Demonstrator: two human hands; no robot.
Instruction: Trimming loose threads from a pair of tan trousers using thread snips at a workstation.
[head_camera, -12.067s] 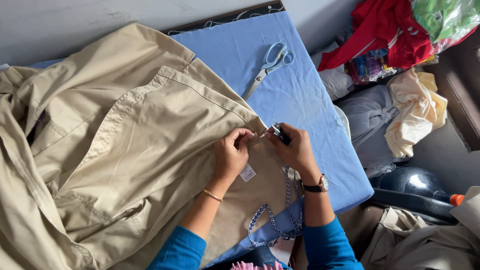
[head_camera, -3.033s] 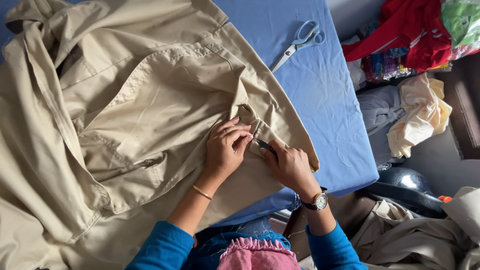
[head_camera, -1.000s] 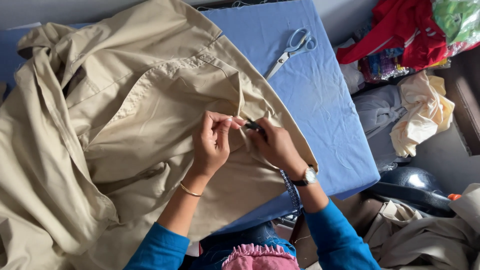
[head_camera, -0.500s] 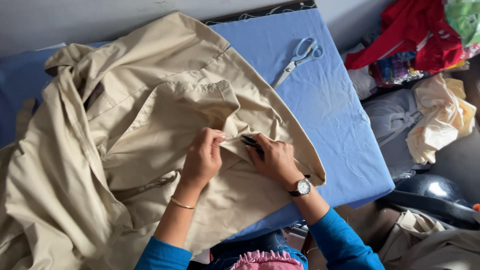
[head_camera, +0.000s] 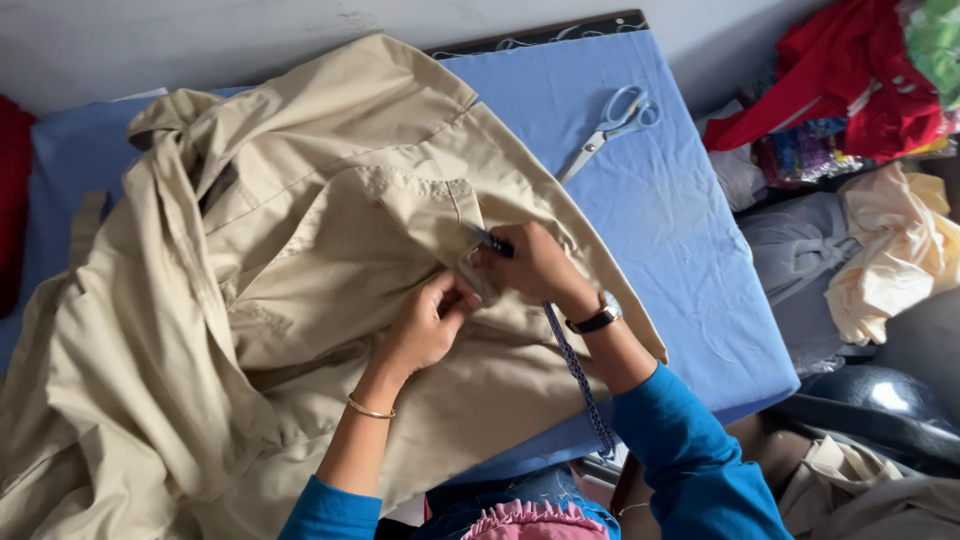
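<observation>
A large beige garment (head_camera: 250, 300) is spread over a blue-covered table (head_camera: 680, 260). My left hand (head_camera: 425, 325) pinches a fold of the beige cloth near the garment's middle. My right hand (head_camera: 535, 265), with a watch on the wrist, holds a small dark tool (head_camera: 495, 243) whose tip touches the cloth at a flap edge. The two hands are close together, fingertips almost meeting. A patterned strap (head_camera: 580, 375) hangs from under my right wrist toward my lap.
Blue-handled scissors (head_camera: 610, 125) lie on the blue cover at the far right of the garment. Piles of red, cream and grey cloth (head_camera: 860, 110) sit to the right of the table. A dark rounded object (head_camera: 880, 400) is at the lower right.
The garment has been shifted and turned across the table over the last seconds. My hands stay on the same seam area, and the view has drifted slightly.
</observation>
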